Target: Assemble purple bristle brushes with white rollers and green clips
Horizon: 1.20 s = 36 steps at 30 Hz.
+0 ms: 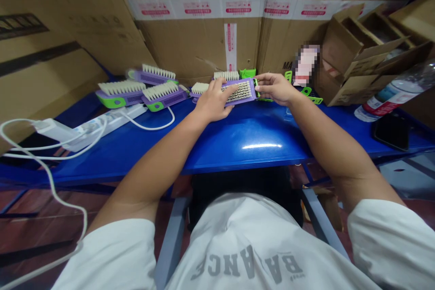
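Observation:
My left hand (214, 99) rests on the left end of a purple brush (239, 90), with its fingers across the pale bristle face. My right hand (275, 88) pinches the brush's right end between thumb and fingertips, close to a green plastic part. Behind the hands lies another purple brush (226, 75), mostly hidden, with bristles showing. Further left on the blue table (248, 145) are several purple-and-green brushes (120, 94) with cream bristles, including one (165, 94) near the table's back edge.
Green plastic pieces (307, 92) lie right of my right hand, beside a pixelated item (305, 65). A white power strip (108, 122) and charger (50, 130) trail cables at left. A black phone (391, 131), plastic bottle (394, 93) and open cardboard box (360, 63) sit at right.

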Available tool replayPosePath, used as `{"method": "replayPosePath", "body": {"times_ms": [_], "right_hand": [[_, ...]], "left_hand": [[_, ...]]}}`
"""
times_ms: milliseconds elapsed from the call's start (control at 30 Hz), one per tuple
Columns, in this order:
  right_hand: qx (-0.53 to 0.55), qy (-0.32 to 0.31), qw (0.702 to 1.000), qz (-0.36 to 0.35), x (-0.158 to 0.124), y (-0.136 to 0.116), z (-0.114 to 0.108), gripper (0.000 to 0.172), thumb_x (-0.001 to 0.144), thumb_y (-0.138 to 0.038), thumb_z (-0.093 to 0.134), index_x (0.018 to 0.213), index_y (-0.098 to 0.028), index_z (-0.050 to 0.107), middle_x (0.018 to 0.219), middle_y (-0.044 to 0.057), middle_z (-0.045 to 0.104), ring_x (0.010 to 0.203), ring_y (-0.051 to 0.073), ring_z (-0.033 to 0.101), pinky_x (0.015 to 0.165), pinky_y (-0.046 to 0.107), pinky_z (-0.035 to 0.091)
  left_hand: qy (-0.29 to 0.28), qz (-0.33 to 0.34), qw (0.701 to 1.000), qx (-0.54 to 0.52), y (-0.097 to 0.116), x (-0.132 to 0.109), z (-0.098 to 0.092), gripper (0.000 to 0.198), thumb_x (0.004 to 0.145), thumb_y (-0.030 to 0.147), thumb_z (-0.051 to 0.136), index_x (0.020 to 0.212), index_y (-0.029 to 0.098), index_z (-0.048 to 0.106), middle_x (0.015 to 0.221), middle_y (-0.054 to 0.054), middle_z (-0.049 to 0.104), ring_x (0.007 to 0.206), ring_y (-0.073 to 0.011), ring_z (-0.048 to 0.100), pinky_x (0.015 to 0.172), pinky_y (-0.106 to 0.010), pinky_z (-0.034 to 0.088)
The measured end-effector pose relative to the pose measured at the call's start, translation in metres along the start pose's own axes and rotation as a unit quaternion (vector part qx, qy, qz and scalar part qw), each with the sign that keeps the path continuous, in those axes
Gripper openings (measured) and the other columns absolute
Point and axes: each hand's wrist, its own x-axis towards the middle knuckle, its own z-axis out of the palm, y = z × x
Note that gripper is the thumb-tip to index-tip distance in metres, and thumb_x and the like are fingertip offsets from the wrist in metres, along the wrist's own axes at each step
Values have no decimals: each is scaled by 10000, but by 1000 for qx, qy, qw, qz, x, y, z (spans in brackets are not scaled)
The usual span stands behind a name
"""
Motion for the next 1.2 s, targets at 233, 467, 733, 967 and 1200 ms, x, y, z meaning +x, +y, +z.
{"method": "replayPosePath", "body": {"times_ms": [233, 467, 733, 967, 1200], "right_hand": [[-2, 6, 1000, 2, -1, 3, 2, 424, 747, -70, 940, 1114, -198, 772, 959, 10, 823, 841, 162, 784, 725, 282, 693], [-2, 7, 1000, 0, 0, 2, 2, 434, 743, -92, 960, 1109, -205, 756, 960, 5, 817, 836, 157, 777, 734, 289, 694], [-4, -3, 1000, 2, 1, 2, -1, 426, 745, -121, 954, 1112, -218, 758, 984, 13, 812, 885, 188, 780, 832, 369, 706], [11, 7, 1000, -2, -3, -3, 3, 404, 734, -63, 866, 1090, -225, 768, 868, -27, 759, 806, 159, 751, 757, 310, 684], [5, 19, 999, 26, -5, -6, 6, 373, 742, -11, 866, 1046, -198, 757, 847, -15, 767, 767, 151, 754, 703, 277, 682]], "left_hand": [[-2, 1, 1000, -2, -1, 0, 0, 693, 961, 263, 802, 1612, 313, 570, 1650, -177, 489, 1544, -426, 511, 1226, -597, 558], [-5, 0, 1000, 0, 0, 0, -1, 691, 967, 269, 782, 1622, 295, 561, 1658, -189, 477, 1535, -438, 509, 1237, -611, 542], [4, 4, 1000, -5, -2, 0, 1, 693, 956, 283, 787, 1612, 311, 565, 1640, -168, 496, 1531, -420, 510, 1237, -602, 550], [8, 7, 1000, -2, -3, 1, 1, 723, 951, 271, 792, 1629, 304, 544, 1651, -175, 485, 1529, -415, 517, 1240, -600, 549], [4, 6, 1000, 5, -1, 0, -1, 680, 961, 281, 791, 1604, 315, 569, 1639, -166, 497, 1529, -411, 517, 1218, -579, 563]]}}
